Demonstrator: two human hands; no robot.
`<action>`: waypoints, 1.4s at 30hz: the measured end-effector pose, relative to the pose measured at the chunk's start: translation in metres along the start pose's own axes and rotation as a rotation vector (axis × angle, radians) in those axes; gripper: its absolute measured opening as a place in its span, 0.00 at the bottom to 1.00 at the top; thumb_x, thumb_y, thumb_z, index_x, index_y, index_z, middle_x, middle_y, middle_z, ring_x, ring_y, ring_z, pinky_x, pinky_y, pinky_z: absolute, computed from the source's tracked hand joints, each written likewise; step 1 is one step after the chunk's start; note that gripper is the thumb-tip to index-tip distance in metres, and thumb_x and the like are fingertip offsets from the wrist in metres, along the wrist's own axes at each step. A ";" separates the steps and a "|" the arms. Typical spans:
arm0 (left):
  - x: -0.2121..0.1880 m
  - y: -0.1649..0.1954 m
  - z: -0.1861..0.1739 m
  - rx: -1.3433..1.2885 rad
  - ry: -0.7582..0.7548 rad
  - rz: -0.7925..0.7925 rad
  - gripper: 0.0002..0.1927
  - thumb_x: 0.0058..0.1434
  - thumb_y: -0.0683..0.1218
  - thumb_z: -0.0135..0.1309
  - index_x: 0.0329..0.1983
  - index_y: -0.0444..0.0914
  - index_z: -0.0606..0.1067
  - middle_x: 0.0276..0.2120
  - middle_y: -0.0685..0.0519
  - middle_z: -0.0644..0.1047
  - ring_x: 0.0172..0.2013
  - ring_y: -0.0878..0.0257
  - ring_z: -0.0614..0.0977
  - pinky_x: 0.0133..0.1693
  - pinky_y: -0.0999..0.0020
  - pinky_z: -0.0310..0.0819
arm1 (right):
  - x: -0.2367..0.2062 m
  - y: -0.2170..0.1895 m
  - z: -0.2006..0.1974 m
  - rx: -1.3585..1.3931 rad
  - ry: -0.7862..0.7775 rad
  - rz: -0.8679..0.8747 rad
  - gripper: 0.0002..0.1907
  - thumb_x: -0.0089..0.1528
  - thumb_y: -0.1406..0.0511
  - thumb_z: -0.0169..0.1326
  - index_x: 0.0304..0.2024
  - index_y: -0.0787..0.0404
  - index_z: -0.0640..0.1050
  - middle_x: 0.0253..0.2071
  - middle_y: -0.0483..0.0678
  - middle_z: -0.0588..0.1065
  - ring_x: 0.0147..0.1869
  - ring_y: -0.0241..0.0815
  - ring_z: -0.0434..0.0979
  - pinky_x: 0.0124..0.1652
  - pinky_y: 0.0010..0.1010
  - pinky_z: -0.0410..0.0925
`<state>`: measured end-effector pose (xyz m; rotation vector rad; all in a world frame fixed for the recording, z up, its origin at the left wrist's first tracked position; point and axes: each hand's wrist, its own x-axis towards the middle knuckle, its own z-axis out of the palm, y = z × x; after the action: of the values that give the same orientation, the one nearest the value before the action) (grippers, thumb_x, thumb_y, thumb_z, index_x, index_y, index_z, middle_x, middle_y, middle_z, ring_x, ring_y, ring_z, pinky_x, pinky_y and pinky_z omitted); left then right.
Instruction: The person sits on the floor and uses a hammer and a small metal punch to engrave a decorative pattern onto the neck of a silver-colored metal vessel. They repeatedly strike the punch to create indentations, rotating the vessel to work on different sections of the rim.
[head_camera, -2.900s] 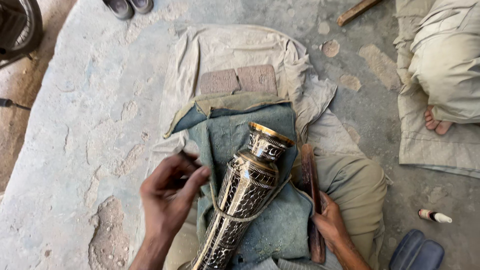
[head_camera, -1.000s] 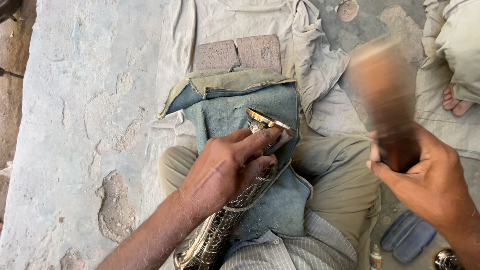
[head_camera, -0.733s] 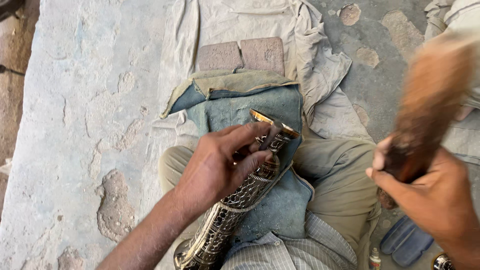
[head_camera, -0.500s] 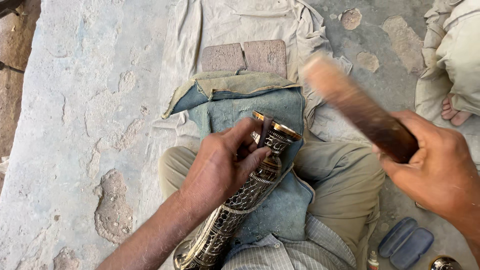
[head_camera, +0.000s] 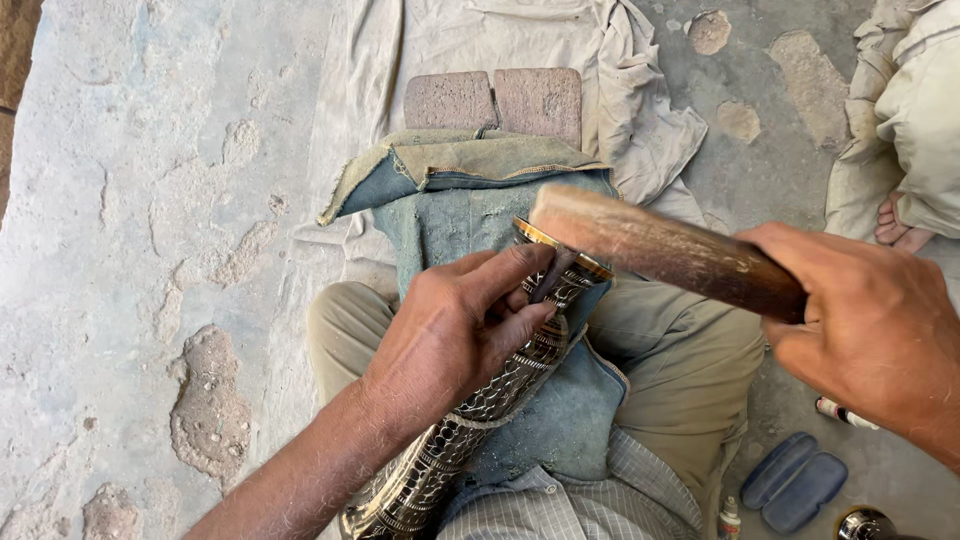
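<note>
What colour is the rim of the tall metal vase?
Gold. The rim tops the dark, silver-patterned vase, seen best in the head view.

Ground: rough grey concrete floor (head_camera: 130, 200), pitted and patched, with crumbled hollows at lower left. Daylight, even and flat, no hard shadows. A pale beige cloth (head_camera: 440, 40) lies spread over the floor at top centre, creased and bunched along its right edge. Two reddish-brown bricks (head_camera: 495, 100) sit side by side on it, touching. More pale fabric (head_camera: 900, 90) is heaped at the upper right edge.
</note>
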<state>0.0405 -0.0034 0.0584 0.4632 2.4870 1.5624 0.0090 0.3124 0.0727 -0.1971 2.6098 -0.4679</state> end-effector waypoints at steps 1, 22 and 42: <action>0.000 -0.001 -0.001 -0.016 -0.012 0.005 0.23 0.63 0.42 0.62 0.61 0.37 0.74 0.37 0.49 0.80 0.31 0.63 0.84 0.33 0.67 0.80 | -0.001 0.004 0.004 0.229 0.073 -0.105 0.23 0.55 0.70 0.60 0.54 0.60 0.75 0.32 0.45 0.78 0.34 0.34 0.80 0.35 0.26 0.73; 0.001 -0.009 -0.007 -0.051 -0.105 0.146 0.20 0.66 0.44 0.60 0.61 0.38 0.75 0.48 0.45 0.82 0.41 0.57 0.88 0.41 0.64 0.84 | -0.025 0.023 0.023 0.420 0.195 0.012 0.17 0.59 0.76 0.61 0.50 0.63 0.76 0.31 0.48 0.76 0.26 0.35 0.71 0.22 0.29 0.65; 0.003 -0.011 -0.005 -0.086 0.011 -0.185 0.26 0.61 0.45 0.64 0.61 0.39 0.73 0.23 0.55 0.77 0.23 0.70 0.77 0.26 0.71 0.75 | 0.030 -0.016 -0.012 0.380 0.051 -0.016 0.25 0.54 0.81 0.59 0.54 0.66 0.74 0.39 0.52 0.77 0.40 0.41 0.82 0.42 0.35 0.78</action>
<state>0.0347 -0.0109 0.0509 0.2061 2.3813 1.5941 -0.0223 0.2941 0.0750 -0.0791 2.5101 -0.9700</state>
